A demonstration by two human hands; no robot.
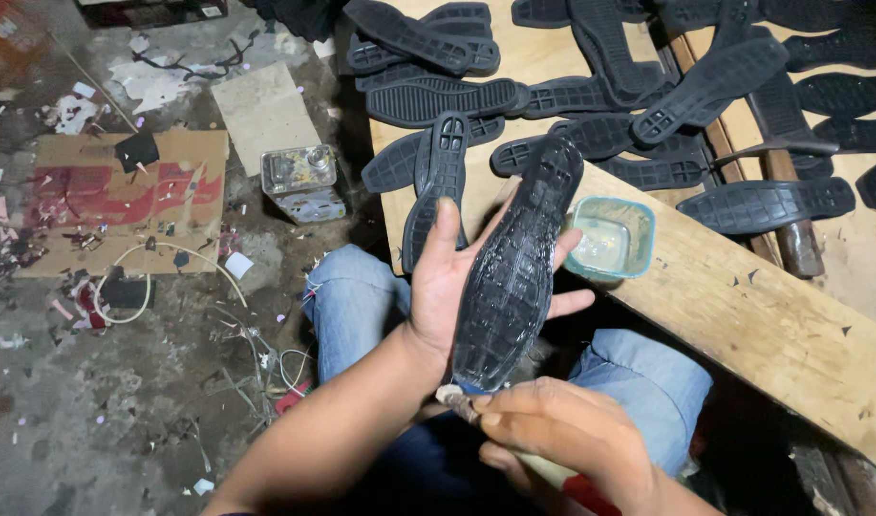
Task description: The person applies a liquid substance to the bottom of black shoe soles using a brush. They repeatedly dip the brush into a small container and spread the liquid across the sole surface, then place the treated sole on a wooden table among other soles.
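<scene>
My left hand [445, 287] holds a black rubber shoe sole [517, 268] from beneath, tread side up, its surface wet and glossy. My right hand [564, 430] grips a brush with a pale and red handle [553, 473]. The brush tip [454, 395] touches the heel end of the sole. A small teal tub of clear glue [612, 239] sits on the wooden board just right of the sole. Both hands are above my lap in blue jeans.
Many black soles [591, 96] lie spread over the wooden boards [763, 325] ahead and to the right. On the dirty floor to the left are a metal tin [301, 182], flattened cardboard [113, 201], a white cord and scraps.
</scene>
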